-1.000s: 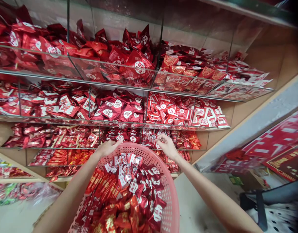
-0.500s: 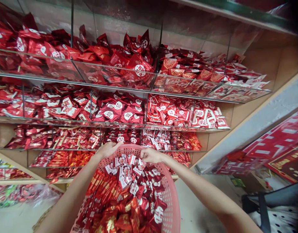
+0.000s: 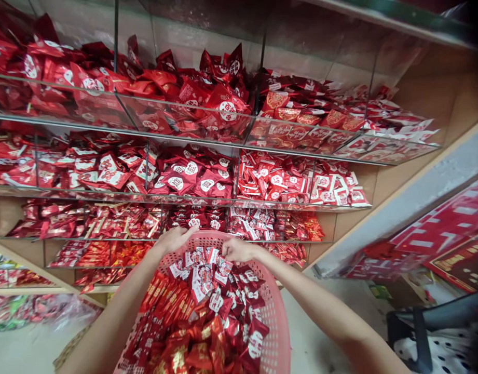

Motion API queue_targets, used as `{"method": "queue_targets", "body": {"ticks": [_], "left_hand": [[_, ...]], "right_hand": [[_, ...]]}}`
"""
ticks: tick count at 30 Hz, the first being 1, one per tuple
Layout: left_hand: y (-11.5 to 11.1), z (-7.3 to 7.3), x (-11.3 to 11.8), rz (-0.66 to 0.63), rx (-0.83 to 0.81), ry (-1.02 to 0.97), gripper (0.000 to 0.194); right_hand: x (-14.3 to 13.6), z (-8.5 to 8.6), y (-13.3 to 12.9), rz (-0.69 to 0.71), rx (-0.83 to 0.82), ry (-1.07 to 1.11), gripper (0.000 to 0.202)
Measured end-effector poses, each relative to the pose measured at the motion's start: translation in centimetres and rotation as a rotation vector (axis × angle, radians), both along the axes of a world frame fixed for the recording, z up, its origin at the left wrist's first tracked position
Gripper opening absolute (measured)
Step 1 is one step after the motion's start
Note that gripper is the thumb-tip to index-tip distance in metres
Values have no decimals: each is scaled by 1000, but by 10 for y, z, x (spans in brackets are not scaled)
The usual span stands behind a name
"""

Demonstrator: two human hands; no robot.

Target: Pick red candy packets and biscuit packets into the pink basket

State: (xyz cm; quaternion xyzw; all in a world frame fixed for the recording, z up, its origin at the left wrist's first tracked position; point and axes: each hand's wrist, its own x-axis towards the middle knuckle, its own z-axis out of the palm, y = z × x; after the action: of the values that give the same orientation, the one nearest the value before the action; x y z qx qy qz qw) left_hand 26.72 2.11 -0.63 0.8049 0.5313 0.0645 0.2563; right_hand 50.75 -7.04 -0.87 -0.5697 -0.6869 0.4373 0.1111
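Observation:
A pink perforated basket (image 3: 275,332) is filled with red, orange and white-printed candy packets (image 3: 202,280). My left hand (image 3: 175,240) grips the basket's far rim, its thumb pointing right along the edge. Just inside the same rim, at the right, my right hand (image 3: 236,250) has its fingers curled over the white-and-red packets, closed on one of them. Dark red packets (image 3: 255,340) lie along the basket's right side, and orange ones (image 3: 172,296) fill the left part.
Glass-fronted shelves (image 3: 192,200) with divided bins of red packets rise beyond the basket. Bagged goods (image 3: 40,311) are at the lower left. A black-handled basket (image 3: 421,337) stands at the lower right, below red hanging items (image 3: 449,228).
My right hand has shifted slightly left over the packets. My left hand stays on the rim.

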Motion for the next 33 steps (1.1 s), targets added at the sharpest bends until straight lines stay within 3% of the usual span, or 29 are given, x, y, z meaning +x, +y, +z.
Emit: {"method": "queue_targets", "body": {"ticks": [7, 11, 16, 19, 21, 23, 25, 28, 33], "left_hand": [[-1, 2, 1, 8, -3, 18, 77], [-3, 6, 1, -3, -10, 10, 79], [-5, 8, 2, 11, -22, 19, 82], [-4, 8, 2, 15, -20, 23, 83], [-4, 8, 2, -2, -14, 21, 82], [-4, 7, 2, -12, -8, 24, 82], [-3, 7, 2, -9, -8, 28, 82], [-3, 7, 3, -2, -10, 31, 82], [-4, 9, 3, -8, -6, 33, 81]], "right_hand": [[-18, -12, -3, -1, 24, 48, 16], [-19, -20, -9, -10, 204, -98, 14], [-12, 6, -21, -79, 546, -166, 8], [11, 26, -19, -260, 675, -91, 13], [37, 31, -14, -510, 729, -19, 10], [65, 31, -9, -822, 664, 71, 6], [89, 26, -6, -1026, 533, 142, 8], [108, 18, -7, -1109, 395, 189, 20], [109, 8, 0, -1192, 239, 296, 26]]}}
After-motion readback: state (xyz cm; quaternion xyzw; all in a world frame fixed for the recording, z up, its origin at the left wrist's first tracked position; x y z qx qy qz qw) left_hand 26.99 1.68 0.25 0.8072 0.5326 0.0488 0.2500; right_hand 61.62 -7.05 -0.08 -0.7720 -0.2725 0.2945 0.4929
